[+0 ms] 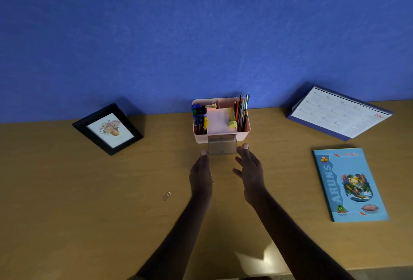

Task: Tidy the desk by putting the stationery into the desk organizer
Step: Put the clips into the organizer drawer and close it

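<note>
While both arms stretch forward over the tabletop (89,223), the left hand (201,173) and right hand (250,173) flank a smoky clear drawer (222,145) that sticks out from the front of the pink desk organizer (201,139). The left hand's fingers (203,153) lie straight and close together, the tip at the drawer's left front corner. The right hand's fingers (244,147) are straight and fanned slightly apart, the longest tip just beside the drawer's right front corner. Neither hand curls round anything. A small glint shows at the left hand's edge; I cannot tell what it is.

The organizer stands at the back of the tabletop against the blue wall (201,33). Pens (199,116) fill its left compartment, pencils (242,112) its right, and coloured sticky notes (211,106) sit at the rear. A paper clip (166,196) lies loose on the tabletop, left of the left wrist. A framed picture (107,128) leans far left, a desk calendar (339,113) far right, and a blue notebook (349,184) lies flat in front of the calendar.
</note>
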`<state>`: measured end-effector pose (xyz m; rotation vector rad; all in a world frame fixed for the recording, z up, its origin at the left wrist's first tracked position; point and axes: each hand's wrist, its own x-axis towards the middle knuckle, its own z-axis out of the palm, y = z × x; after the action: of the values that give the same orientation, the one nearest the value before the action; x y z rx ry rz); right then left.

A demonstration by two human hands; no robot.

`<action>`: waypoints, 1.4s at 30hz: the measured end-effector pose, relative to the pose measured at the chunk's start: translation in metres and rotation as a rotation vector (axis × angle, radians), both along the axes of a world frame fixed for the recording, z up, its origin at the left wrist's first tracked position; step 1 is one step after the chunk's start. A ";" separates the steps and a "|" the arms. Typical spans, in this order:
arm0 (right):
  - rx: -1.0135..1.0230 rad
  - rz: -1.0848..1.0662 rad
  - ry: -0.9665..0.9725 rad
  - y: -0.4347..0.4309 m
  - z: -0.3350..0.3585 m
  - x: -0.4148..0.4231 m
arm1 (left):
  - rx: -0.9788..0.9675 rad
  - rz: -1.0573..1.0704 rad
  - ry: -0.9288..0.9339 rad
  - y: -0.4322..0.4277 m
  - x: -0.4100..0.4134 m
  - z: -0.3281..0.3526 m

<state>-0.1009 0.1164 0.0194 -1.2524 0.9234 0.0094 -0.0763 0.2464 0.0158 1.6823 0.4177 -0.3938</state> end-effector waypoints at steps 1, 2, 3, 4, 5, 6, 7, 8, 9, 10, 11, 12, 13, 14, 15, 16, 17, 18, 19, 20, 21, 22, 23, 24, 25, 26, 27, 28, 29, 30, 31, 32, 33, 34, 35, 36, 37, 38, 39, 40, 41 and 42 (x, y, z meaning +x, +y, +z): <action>0.001 0.003 0.001 0.000 0.000 -0.001 | -0.014 -0.003 0.012 0.000 -0.001 0.002; 0.000 0.007 0.002 -0.001 0.000 -0.002 | -0.029 -0.002 0.025 0.000 -0.002 0.004; -0.007 0.013 -0.006 -0.001 0.001 -0.003 | -0.047 0.000 0.032 0.001 -0.003 0.005; -0.017 0.018 -0.017 -0.001 0.002 -0.003 | -0.055 -0.002 0.030 0.002 -0.003 0.007; -0.021 0.021 -0.030 -0.002 0.002 -0.005 | -0.049 -0.012 0.024 0.004 -0.005 0.010; -0.029 0.029 -0.036 -0.003 0.000 -0.007 | -0.036 -0.017 0.015 0.007 -0.006 0.009; -0.048 0.036 -0.040 -0.004 -0.002 -0.009 | -0.021 -0.016 -0.003 0.012 -0.007 0.007; -0.075 0.043 -0.036 -0.005 -0.005 -0.012 | 0.006 -0.021 -0.022 0.018 -0.009 0.001; -0.121 0.059 -0.008 -0.006 -0.011 -0.016 | 0.039 -0.035 -0.043 0.025 -0.011 -0.006; -0.196 0.101 0.041 -0.008 -0.016 -0.020 | 0.063 -0.046 -0.056 0.034 -0.014 -0.012; -0.277 0.164 0.088 -0.009 -0.020 -0.024 | 0.083 -0.046 -0.057 0.042 -0.018 -0.017; -0.350 0.236 0.112 -0.008 -0.023 -0.028 | 0.100 -0.037 -0.055 0.051 -0.022 -0.024; -0.418 0.315 0.110 -0.006 -0.025 -0.032 | 0.118 -0.027 -0.049 0.060 -0.027 -0.030; -0.497 0.407 0.091 -0.003 -0.025 -0.034 | 0.136 -0.016 -0.042 0.069 -0.031 -0.033; -0.581 0.513 0.060 0.001 -0.025 -0.035 | 0.152 -0.003 -0.037 0.078 -0.034 -0.036; -0.672 0.628 0.021 0.005 -0.028 -0.036 | 0.173 0.009 -0.033 0.086 -0.038 -0.038; -0.746 0.746 -0.026 0.010 -0.031 -0.035 | 0.192 0.015 -0.029 0.093 -0.041 -0.039; -0.816 0.863 -0.065 0.014 -0.033 -0.034 | 0.201 0.026 -0.032 0.101 -0.043 -0.040; -0.877 0.960 -0.099 0.017 -0.038 -0.032 | 0.210 0.045 -0.032 0.108 -0.045 -0.041; -0.936 1.043 -0.130 0.019 -0.043 -0.030 | 0.217 0.065 -0.022 0.116 -0.048 -0.042; -0.997 1.122 -0.152 0.022 -0.049 -0.029 | 0.226 0.081 -0.012 0.123 -0.050 -0.043; -1.073 1.192 -0.165 0.024 -0.052 -0.028 | 0.241 0.095 -0.004 0.131 -0.053 -0.045; -1.151 1.251 -0.179 0.026 -0.054 -0.028 | 0.263 0.107 -0.001 0.137 -0.055 -0.046; -1.216 1.294 -0.202 0.027 -0.054 -0.027 | 0.282 0.122 -0.001 0.142 -0.057 -0.045; -1.267 1.326 -0.226 0.028 -0.056 -0.027 | 0.303 0.137 -0.003 0.147 -0.059 -0.046; -1.310 1.350 -0.248 0.029 -0.056 -0.027 | 0.327 0.142 -0.010 0.152 -0.062 -0.047; -1.360 1.373 -0.266 0.029 -0.058 -0.026 | 0.360 0.142 -0.017 0.155 -0.064 -0.046; -1.397 1.392 -0.280 0.029 -0.059 -0.026 | 0.391 0.141 -0.024 0.159 -0.065 -0.045; -1.418 1.414 -0.287 0.029 -0.061 -0.025 | 0.411 0.143 -0.029 0.162 -0.066 -0.046; -1.434 1.435 -0.288 0.029 -0.061 -0.025 | 0.427 0.140 -0.034 0.165 -0.066 -0.046; -1.457 1.453 -0.293 0.028 -0.061 -0.025 | 0.443 0.129 -0.040 0.167 -0.067 -0.047; -1.475 1.472 -0.293 0.027 -0.061 -0.025 | 0.462 0.111 -0.047 0.168 -0.067 -0.047; -1.496 1.497 -0.298 0.027 -0.062 -0.025 | 0.482 0.091 -0.061 0.169 -0.067 -0.048; -1.519 1.522 -0.303 0.027 -0.062 -0.024 | 0.512 0.067 -0.077 0.170 -0.067 -0.049; -1.543 1.548 -0.309 0.027 -0.063 -0.024 | 0.546 0.039 -0.099 0.171 -0.067 -0.049; -1.564 1.574 -0.312 0.026 -0.064 -0.024 | 0.585 0.008 -0.120 0.172 -0.067 -0.050; -1.588 1.600 -0.318 0.026 -0.065 -0.024 | 0.624 -0.024 -0.143 0.173 -0.066 -0.052; -1.612 1.624 -0.326 0.026 -0.064 -0.024 | 0.664 -0.054 -0.164 0.174 -0.066 -0.054; -1.636 1.645 -0.341 0.026 -0.064 -0.023 | 0.697 -0.083 -0.182 0.175 -0.066 -0.056; -1.661 1.668 -0.354 0.025 -0.063 -0.023 | 0.724 -0.109 -0.197 0.175 -0.066 -0.058; -1.686 1.689 -0.361 0.026 -0.063 -0.022 | 0.750 -0.131 -0.215 0.176 -0.066 -0.060; -1.714 1.710 -0.363 0.026 -0.062 -0.021 | 0.775 -0.153 -0.237 0.177 -0.066 -0.061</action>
<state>-0.1220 0.1428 -0.0424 -3.0862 -1.0766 0.3835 -0.1419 0.4236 -0.0456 2.4943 0.2770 -0.1354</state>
